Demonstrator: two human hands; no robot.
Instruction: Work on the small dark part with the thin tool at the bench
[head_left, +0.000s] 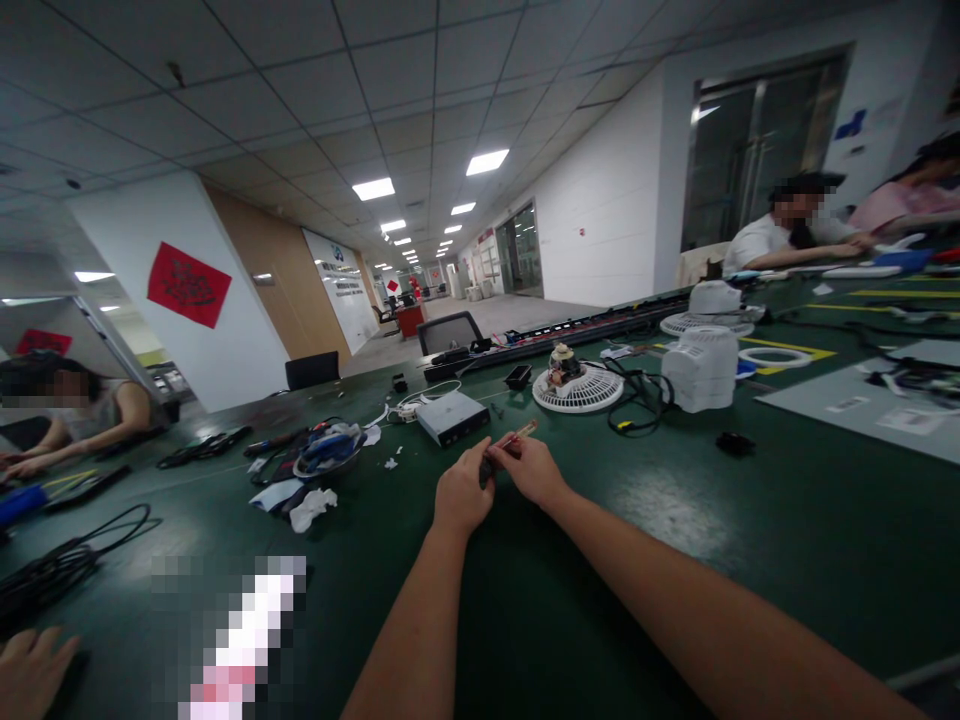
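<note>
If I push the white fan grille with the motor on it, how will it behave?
The grille lies flat and wide on the table, so it probably slides, not tips. The motor on its middle likely makes it heavy there. The black cable beside it may drag along.

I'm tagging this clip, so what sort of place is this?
Likely a small-appliance assembly or repair workshop: a long green workbench, dismantled fan parts, loose cables, and the right hand holding a small tool.

We hold a slim screwdriver with a translucent red-amber plastic handle (520,436) pinched between our left hand (461,495) and right hand (534,470). It is tilted, its far end pointing up-right, just above the dark green table (675,520).
</note>
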